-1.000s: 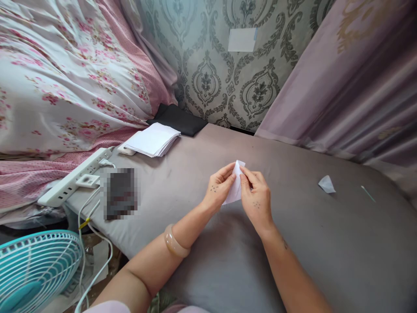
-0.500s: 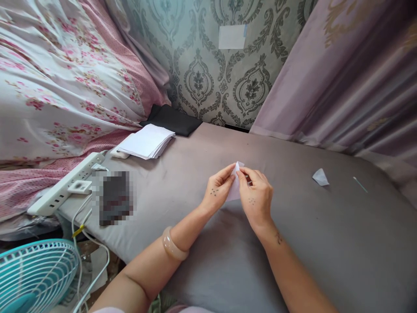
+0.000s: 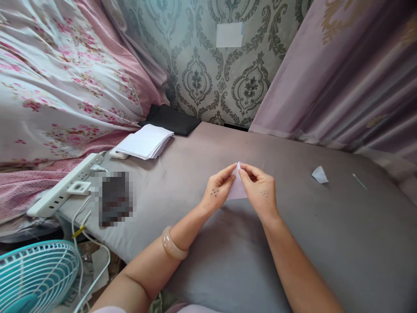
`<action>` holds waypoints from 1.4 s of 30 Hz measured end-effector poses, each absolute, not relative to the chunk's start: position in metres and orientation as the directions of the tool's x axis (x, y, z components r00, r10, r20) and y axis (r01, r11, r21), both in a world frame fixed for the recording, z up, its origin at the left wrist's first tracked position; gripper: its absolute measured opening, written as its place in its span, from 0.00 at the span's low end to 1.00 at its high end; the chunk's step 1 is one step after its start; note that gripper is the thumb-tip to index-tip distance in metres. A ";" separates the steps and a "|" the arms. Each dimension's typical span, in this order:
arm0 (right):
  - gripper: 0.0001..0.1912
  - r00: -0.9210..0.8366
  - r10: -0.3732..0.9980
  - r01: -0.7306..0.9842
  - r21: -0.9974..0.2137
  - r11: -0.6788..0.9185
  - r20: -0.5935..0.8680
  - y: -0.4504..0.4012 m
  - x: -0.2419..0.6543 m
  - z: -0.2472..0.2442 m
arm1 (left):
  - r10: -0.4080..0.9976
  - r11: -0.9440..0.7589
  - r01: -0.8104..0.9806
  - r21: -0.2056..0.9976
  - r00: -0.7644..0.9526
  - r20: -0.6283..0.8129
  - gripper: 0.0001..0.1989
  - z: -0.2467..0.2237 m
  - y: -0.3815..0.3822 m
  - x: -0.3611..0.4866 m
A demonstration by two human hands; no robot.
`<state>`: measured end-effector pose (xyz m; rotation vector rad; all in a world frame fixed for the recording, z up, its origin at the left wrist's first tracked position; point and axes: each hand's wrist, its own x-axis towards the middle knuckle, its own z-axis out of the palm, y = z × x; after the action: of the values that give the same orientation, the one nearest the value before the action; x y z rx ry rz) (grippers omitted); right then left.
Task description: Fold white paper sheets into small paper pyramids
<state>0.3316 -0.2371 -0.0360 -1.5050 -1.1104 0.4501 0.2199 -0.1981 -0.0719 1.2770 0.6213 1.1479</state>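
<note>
A piece of white paper (image 3: 237,189) is held up between my two hands, its top drawn into a point and its lower part hanging flat. My left hand (image 3: 219,188) pinches its left side near the tip. On the right side, my right hand (image 3: 261,189) grips it with thumb and fingers pressed together. The fingertips of both hands almost meet at the top. Farther right, a small folded white paper (image 3: 320,174) lies on the grey cloth surface (image 3: 202,174).
At the back left are a stack of white paper (image 3: 146,141) and a black flat item (image 3: 177,120). A white power strip (image 3: 65,187) with cables, a blurred dark object (image 3: 115,198) and a blue fan (image 3: 35,274) are on the left. A cotton swab (image 3: 359,181) lies far right.
My right hand has turned and shifted slightly right, its fingers now lying along the paper's edge. The paper's lower part shows wider and flatter. My left hand has hardly moved.
</note>
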 end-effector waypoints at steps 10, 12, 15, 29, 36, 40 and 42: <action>0.15 0.528 0.837 0.130 -0.988 0.087 0.144 -0.235 0.331 -0.032 | 0.900 0.027 -0.438 0.898 0.402 0.169 0.19 -0.059 -0.201 0.218; 0.16 0.516 0.853 0.062 -0.996 0.061 0.084 -0.235 0.330 -0.031 | 0.905 0.113 -0.466 0.878 0.414 0.103 0.18 -0.055 -0.202 0.217; 0.17 0.476 0.877 0.073 -0.997 0.038 0.068 -0.236 0.330 -0.032 | 0.917 0.186 -0.464 0.866 0.398 0.016 0.15 -0.050 -0.201 0.214; 0.12 0.387 0.825 0.665 -0.744 0.058 0.411 -0.250 0.310 -0.025 | 0.961 0.126 -0.433 0.893 0.275 -0.002 0.11 -0.037 -0.202 0.208; 0.14 0.435 0.866 0.480 -0.877 0.008 0.246 -0.251 0.309 -0.023 | 0.979 0.069 -0.426 0.902 0.203 0.021 0.10 -0.034 -0.197 0.204; 0.13 0.412 0.889 0.387 -0.922 0.027 0.199 -0.249 0.312 -0.025 | 0.971 0.123 -0.464 0.877 0.239 -0.010 0.13 -0.035 -0.190 0.200; 0.14 0.398 0.904 0.348 -0.937 0.008 0.156 -0.248 0.316 -0.024 | 0.954 0.188 -0.492 0.850 0.297 -0.039 0.15 -0.036 -0.187 0.198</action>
<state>0.3157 -0.2480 -0.0243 -1.5617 -1.1494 0.6356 0.1977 -0.1872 -0.0357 0.8478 0.6705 1.1318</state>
